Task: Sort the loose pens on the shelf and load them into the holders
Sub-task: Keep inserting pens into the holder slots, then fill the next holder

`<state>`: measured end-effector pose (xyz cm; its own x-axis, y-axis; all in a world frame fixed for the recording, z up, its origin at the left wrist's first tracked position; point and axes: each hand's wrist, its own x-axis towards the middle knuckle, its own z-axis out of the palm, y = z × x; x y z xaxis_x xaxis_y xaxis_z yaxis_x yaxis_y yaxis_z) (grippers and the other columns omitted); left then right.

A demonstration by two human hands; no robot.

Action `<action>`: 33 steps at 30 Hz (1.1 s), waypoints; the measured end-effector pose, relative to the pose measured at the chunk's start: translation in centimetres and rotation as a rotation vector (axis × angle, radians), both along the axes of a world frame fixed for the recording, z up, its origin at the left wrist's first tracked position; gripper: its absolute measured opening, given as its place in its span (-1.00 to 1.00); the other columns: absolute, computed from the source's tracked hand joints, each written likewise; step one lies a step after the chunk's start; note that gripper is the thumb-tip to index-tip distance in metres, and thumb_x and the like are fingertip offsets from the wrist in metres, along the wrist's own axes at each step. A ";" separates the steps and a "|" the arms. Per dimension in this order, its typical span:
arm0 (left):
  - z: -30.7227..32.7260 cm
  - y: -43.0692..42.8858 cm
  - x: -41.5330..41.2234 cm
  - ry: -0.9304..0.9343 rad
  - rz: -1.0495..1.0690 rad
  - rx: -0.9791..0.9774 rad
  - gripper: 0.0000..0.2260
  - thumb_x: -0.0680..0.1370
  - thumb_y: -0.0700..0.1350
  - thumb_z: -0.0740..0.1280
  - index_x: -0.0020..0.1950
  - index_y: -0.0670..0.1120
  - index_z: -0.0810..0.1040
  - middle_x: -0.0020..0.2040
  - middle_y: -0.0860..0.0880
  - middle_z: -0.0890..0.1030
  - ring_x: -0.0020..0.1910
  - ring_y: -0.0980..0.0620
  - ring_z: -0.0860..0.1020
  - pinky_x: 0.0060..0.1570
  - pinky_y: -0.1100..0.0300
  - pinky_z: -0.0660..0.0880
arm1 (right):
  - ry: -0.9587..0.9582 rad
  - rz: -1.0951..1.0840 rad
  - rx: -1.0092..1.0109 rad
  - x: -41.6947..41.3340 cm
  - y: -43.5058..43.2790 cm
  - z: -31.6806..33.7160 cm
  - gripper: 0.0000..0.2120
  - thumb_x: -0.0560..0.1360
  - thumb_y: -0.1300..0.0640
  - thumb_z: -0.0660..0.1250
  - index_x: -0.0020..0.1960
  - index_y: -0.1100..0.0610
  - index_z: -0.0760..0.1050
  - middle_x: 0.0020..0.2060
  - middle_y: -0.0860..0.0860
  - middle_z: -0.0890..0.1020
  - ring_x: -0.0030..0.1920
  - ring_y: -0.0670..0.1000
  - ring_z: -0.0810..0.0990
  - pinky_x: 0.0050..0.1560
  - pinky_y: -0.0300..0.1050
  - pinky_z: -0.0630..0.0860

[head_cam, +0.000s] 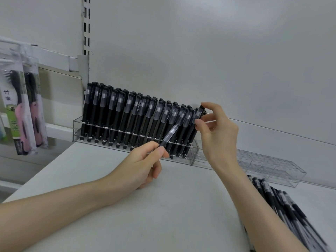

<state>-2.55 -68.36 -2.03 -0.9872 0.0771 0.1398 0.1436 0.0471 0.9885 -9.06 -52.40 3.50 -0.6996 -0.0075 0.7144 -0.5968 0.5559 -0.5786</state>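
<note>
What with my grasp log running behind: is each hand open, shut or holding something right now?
Left hand: holding a loose pen.
Right hand: pinching the end pen standing in the holder.

We see a shop: a slotted white shelving upright, packaged pink hairbrushes hanging, a clear acrylic rack of identical black pens.

left hand: holds pen | right hand: pinches end pen in holder
</note>
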 end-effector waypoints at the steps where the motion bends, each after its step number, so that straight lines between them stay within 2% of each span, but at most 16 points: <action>1: 0.0 0.0 0.0 0.001 0.000 0.000 -0.79 0.63 -0.04 0.14 0.00 -0.12 0.49 -0.43 -0.02 0.42 -0.56 0.08 0.19 -0.56 0.33 0.11 | -0.002 -0.001 0.012 0.0 0.0 0.1 -0.69 0.50 0.30 0.35 0.19 0.05 0.50 -0.21 -0.01 0.60 -0.21 0.02 0.62 -0.04 0.00 0.56; 3: 0.0 0.0 -0.1 0.003 0.003 0.002 -0.79 0.63 -0.03 0.14 0.00 -0.12 0.49 -0.43 -0.01 0.43 -0.56 0.08 0.20 -0.55 0.32 0.11 | -0.007 0.000 0.027 -0.1 0.0 0.3 -0.69 0.50 0.30 0.34 0.20 0.05 0.50 -0.22 -0.01 0.59 -0.21 0.05 0.63 -0.02 0.06 0.55; 12: -0.1 0.0 -0.1 -0.001 0.003 0.011 -0.79 0.63 -0.04 0.13 0.01 -0.11 0.49 -0.43 -0.02 0.43 -0.56 0.08 0.19 -0.53 0.32 0.09 | -0.031 -0.016 0.057 -0.3 0.2 0.5 -0.69 0.50 0.28 0.34 0.21 0.05 0.50 -0.25 -0.07 0.58 -0.19 0.06 0.62 0.00 0.10 0.53; 20: -0.1 0.0 -0.3 -0.003 0.008 0.015 -0.79 0.63 -0.04 0.13 0.00 -0.11 0.50 -0.42 -0.04 0.42 -0.56 0.08 0.19 -0.54 0.32 0.09 | -0.058 -0.026 0.107 -0.2 0.2 0.5 -0.70 0.51 0.28 0.34 0.20 0.04 0.52 -0.31 -0.18 0.53 -0.19 0.05 0.60 0.00 0.06 0.52; 24: -0.2 0.0 -0.3 0.002 0.011 0.020 -0.79 0.63 -0.04 0.13 0.00 -0.11 0.49 -0.41 -0.04 0.43 -0.56 0.07 0.19 -0.54 0.31 0.08 | -0.060 -0.063 0.144 0.0 0.3 0.2 -0.71 0.51 0.23 0.35 0.21 0.02 0.51 -0.30 -0.13 0.55 -0.18 0.04 0.59 -0.01 0.06 0.52; 28: -0.1 -0.1 -0.3 0.002 0.008 0.032 -0.80 0.64 -0.05 0.11 0.02 -0.10 0.49 -0.42 -0.04 0.43 -0.57 0.08 0.19 -0.51 0.27 0.07 | 0.001 -0.099 0.147 0.7 0.3 0.2 -0.76 0.53 0.11 0.34 0.20 0.03 0.51 -0.36 -0.20 0.51 -0.22 0.01 0.59 -0.06 0.04 0.52; 30: -0.1 -0.1 -0.2 0.008 0.002 0.042 -0.81 0.63 -0.07 0.11 0.03 -0.09 0.49 -0.41 -0.04 0.43 -0.57 0.08 0.19 -0.50 0.26 0.07 | 0.003 -0.049 0.065 1.2 0.1 0.3 -0.85 0.54 0.07 0.33 0.09 0.06 0.54 -0.39 -0.12 0.56 -0.28 0.01 0.61 -0.11 0.05 0.55; 33: -0.1 0.0 -0.1 0.045 -0.013 0.048 -0.83 0.60 -0.05 0.18 0.04 -0.11 0.48 -0.39 -0.06 0.41 -0.56 0.08 0.18 -0.54 0.30 0.08 | -0.223 0.211 -0.106 1.9 -0.5 0.3 -0.88 0.49 0.09 0.39 0.00 0.10 0.57 -0.36 0.03 0.66 -0.33 -0.03 0.65 -0.12 0.04 0.60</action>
<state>-2.64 -68.41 -2.09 -0.9788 0.0819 0.1878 0.1883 -0.0019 0.9821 -7.18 -52.91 3.78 -0.8300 -0.1031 0.5481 -0.5444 0.3629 -0.7562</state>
